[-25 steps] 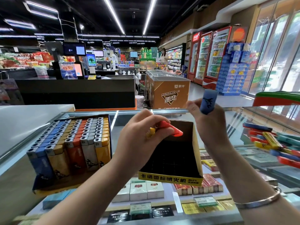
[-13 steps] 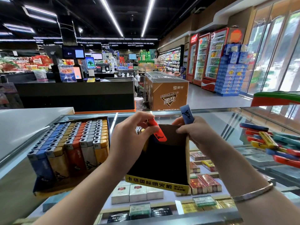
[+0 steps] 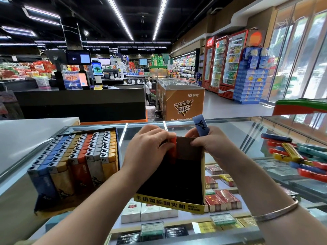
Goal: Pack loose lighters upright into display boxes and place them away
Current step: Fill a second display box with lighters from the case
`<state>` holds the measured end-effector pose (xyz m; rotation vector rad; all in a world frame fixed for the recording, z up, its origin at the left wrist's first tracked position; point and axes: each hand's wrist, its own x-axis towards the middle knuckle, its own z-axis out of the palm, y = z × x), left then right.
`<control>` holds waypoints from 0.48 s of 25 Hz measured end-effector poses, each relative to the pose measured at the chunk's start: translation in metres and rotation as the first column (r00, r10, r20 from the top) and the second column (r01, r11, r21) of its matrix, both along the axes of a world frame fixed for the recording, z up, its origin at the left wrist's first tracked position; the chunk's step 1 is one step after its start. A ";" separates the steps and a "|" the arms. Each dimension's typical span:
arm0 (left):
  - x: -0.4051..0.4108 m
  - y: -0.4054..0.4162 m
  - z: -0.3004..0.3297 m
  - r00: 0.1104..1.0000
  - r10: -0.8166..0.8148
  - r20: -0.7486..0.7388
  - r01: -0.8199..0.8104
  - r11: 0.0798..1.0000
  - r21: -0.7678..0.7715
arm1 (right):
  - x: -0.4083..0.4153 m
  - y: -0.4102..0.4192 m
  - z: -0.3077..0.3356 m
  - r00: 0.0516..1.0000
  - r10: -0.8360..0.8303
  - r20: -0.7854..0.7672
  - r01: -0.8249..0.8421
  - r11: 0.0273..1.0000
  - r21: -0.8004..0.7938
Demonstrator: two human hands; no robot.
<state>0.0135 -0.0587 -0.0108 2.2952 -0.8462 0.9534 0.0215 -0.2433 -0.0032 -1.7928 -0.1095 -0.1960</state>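
An open display box (image 3: 177, 203) with a black inside and a yellow front strip stands on the glass counter before me. My left hand (image 3: 146, 149) grips a red lighter (image 3: 172, 152) and holds it upright inside the box at its far left corner. My right hand (image 3: 208, 144) holds a blue lighter (image 3: 200, 125) that sticks up above the fingers while they rest on the box's far right rim. To the left stands a full display box (image 3: 74, 165) packed with upright blue, orange, red and grey lighters.
A pile of loose lighters (image 3: 299, 156) lies on the glass counter (image 3: 230, 131) at the right. Cigarette packs show beneath the glass. A white counter top (image 3: 26, 135) sits at the far left. A shop aisle and freezer lie beyond.
My left hand has lowered the red lighter from above the box rim down into its far left corner. My right hand with the blue lighter has dropped onto the box's far right rim.
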 end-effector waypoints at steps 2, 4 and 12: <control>0.002 0.001 0.000 0.999 0.027 -0.020 -0.027 1.000 -0.001 | 0.000 0.000 0.000 1.000 -0.001 0.005 0.001 1.000 -0.002; 0.003 0.002 0.000 0.997 0.044 -0.061 -0.047 0.998 -0.051 | 0.000 0.001 -0.001 1.000 -0.001 0.009 0.001 1.000 0.000; 0.003 -0.002 -0.002 0.990 0.007 0.144 -0.019 0.997 0.078 | -0.001 0.000 0.000 1.000 0.010 0.009 -0.010 1.000 -0.015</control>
